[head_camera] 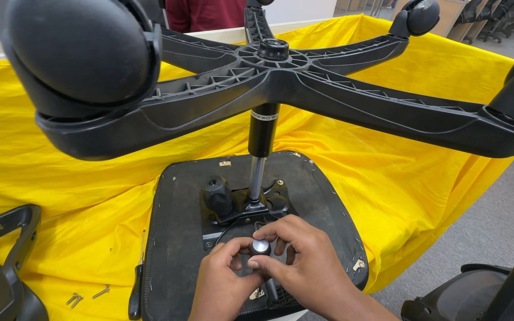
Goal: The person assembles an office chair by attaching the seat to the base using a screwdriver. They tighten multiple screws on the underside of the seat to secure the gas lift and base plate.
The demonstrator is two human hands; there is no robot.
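Black chair seat (174, 238) lying upside down on the yellow-draped worktop (60, 196), with both your hands working at its mechanism.

You are pinching a small round knob with a silver cap (260, 246) between the fingers of your left hand (224, 285) and your right hand (304, 267), both closed around it at the near edge of the seat's metal mechanism plate (242, 211). The gas cylinder (262, 137) is rising from that plate to the five-armed wheeled base (304, 83) overhead. A screwdriver (136, 285) and a few loose screws (84, 295) are lying on the cloth left of the seat.
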